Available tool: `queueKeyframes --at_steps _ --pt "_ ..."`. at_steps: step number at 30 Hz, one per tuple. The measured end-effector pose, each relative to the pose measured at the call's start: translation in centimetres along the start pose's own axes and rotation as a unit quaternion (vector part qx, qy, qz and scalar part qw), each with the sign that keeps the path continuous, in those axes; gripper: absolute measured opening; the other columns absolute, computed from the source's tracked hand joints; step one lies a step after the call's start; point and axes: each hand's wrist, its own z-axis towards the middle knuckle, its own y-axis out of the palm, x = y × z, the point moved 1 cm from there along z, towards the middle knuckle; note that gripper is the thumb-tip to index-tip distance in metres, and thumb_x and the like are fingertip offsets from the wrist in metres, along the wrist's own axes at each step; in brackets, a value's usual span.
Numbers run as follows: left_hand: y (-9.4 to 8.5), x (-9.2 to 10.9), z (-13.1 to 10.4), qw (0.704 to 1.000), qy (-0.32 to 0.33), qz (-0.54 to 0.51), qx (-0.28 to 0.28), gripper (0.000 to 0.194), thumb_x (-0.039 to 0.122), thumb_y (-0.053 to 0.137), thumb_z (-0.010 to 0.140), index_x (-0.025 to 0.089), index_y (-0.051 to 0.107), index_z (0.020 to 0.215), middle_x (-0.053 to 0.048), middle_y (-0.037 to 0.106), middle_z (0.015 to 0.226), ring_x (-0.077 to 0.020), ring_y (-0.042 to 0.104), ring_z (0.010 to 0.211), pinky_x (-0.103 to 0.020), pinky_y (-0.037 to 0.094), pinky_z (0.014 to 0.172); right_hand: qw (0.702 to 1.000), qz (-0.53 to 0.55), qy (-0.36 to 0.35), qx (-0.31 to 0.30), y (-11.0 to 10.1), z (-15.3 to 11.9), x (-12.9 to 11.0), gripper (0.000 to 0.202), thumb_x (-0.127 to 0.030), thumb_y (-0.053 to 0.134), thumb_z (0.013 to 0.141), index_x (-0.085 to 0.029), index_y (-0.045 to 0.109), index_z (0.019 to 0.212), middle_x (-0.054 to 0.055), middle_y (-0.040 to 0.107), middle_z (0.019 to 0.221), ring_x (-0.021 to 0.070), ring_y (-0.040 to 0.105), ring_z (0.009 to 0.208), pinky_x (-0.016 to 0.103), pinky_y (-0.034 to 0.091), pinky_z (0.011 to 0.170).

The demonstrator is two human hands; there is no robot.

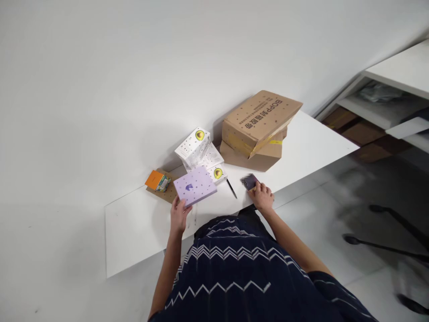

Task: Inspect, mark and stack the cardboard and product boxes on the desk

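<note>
My left hand (pixel 180 214) grips the near left corner of a flat lilac box (pixel 197 184), thumb on top. This box is tilted, with small dark dots and a purple figure on its lid. It partly covers white boxes with avocado pictures (pixel 193 145) behind it. By the front edge of the table, my right hand (pixel 262 197) has its fingers closed on the near end of a dark phone (pixel 250 180); part of the phone is blurred out. Between the hands lies a black pen (pixel 231 188), beside the white boxes.
Two brown cardboard boxes (pixel 261 120) are stacked against the wall. An orange-topped packet (pixel 157 180) rests on a brown piece (pixel 162 194) at left. The white table (pixel 130 237) is narrow. Shelves (pixel 378 105) stand at right, with dark chair legs (pixel 385 246) on the floor.
</note>
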Motion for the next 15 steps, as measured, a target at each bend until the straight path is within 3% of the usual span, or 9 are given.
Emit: queueKeyframes --at_steps 4,7,10,15 --pt "-5.9 -0.6 -2.8 0.997 -0.005 -0.048 0.054 0.048 0.042 0.081 0.07 0.02 0.058 0.106 -0.007 0.065 0.103 -0.0168 0.068 0.081 -0.035 0.062 0.075 1.0 -0.006 0.0 -0.004 0.2 0.0 0.2 0.063 -0.048 0.043 0.094 -0.016 0.041 0.148 0.018 0.046 0.148 0.0358 0.042 0.128 0.052 0.042 0.101" --pt "-7.9 -1.3 -2.9 0.991 -0.002 -0.073 0.115 0.037 0.039 0.075 0.076 0.021 0.059 0.103 -0.006 0.064 0.104 -0.0152 0.067 0.081 -0.032 0.062 0.073 1.0 -0.009 -0.003 0.0 0.3 -0.1 0.2 0.063 -0.049 0.044 0.094 -0.016 0.042 0.148 0.019 0.044 0.149 0.0368 0.041 0.13 0.053 0.041 0.1" --pt "-7.4 -1.6 -1.7 0.986 0.023 -0.069 0.149 0.028 0.036 0.068 0.083 0.023 0.058 0.107 -0.008 0.061 0.114 -0.0175 0.067 0.093 -0.035 0.061 0.081 1.0 -0.004 -0.004 0.001 0.2 -0.2 0.1 0.063 -0.049 0.045 0.094 -0.017 0.042 0.148 0.02 0.044 0.149 0.0371 0.041 0.13 0.054 0.041 0.1" --pt "-5.1 -1.0 0.4 0.984 0.061 -0.044 0.164 0.031 0.039 0.062 0.088 0.024 0.053 0.114 -0.011 0.054 0.128 -0.0233 0.058 0.12 -0.038 0.057 0.093 1.0 0.003 0.002 -0.006 -0.5 -0.6 -0.2 0.061 -0.046 0.045 0.094 -0.017 0.042 0.148 0.021 0.041 0.152 0.0373 0.039 0.134 0.054 0.04 0.103"
